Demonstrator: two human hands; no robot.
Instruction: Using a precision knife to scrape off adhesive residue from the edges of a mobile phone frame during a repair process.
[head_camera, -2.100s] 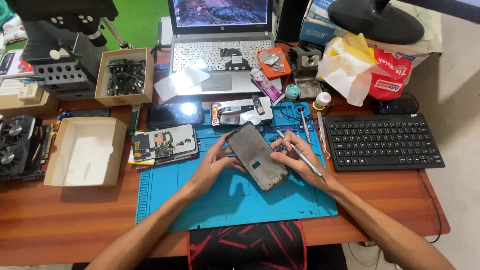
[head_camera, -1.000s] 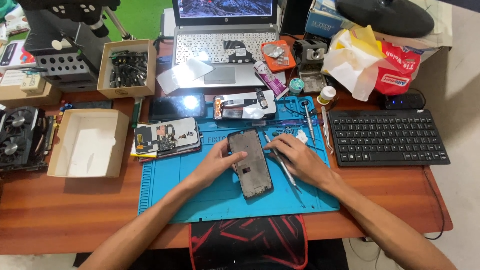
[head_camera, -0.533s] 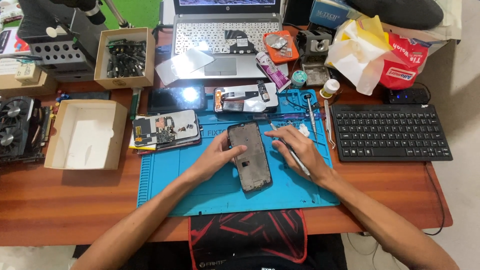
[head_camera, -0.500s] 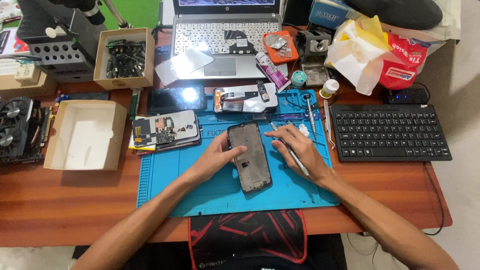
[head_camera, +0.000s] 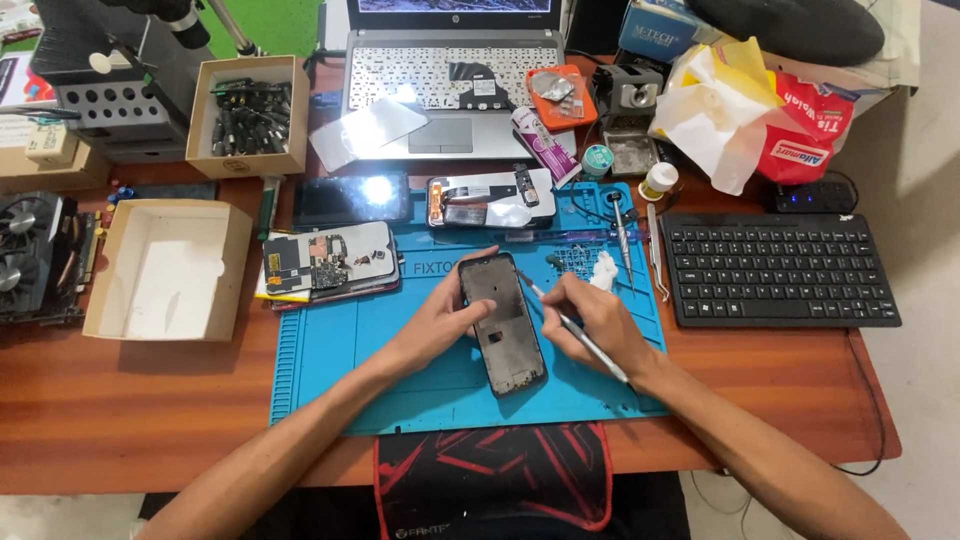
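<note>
We are steadying the phone (head_camera: 503, 322) on the blue mat (head_camera: 330, 370) with our left hand (head_camera: 440, 325), grip curled around its edge. Our right hand (head_camera: 600, 322) is pinching a thin tool (head_camera: 575, 330), probably tweezers. The phone seems light, stiff and fragile; holding its sides looks safest.

- mat (head_camera: 340, 380): bright blue
- phone (head_camera: 502, 322): dark grey, black rim
- surface (head_camera: 150, 400): reddish-brown wood grain
- keyboard (head_camera: 778, 270): black
- box (head_camera: 165, 270): cream, white inside
- chair (head_camera: 495, 480): black, red streaks

Single head-worn view, steeply down and fairly near over the blue mat (head_camera: 330, 370).
</note>
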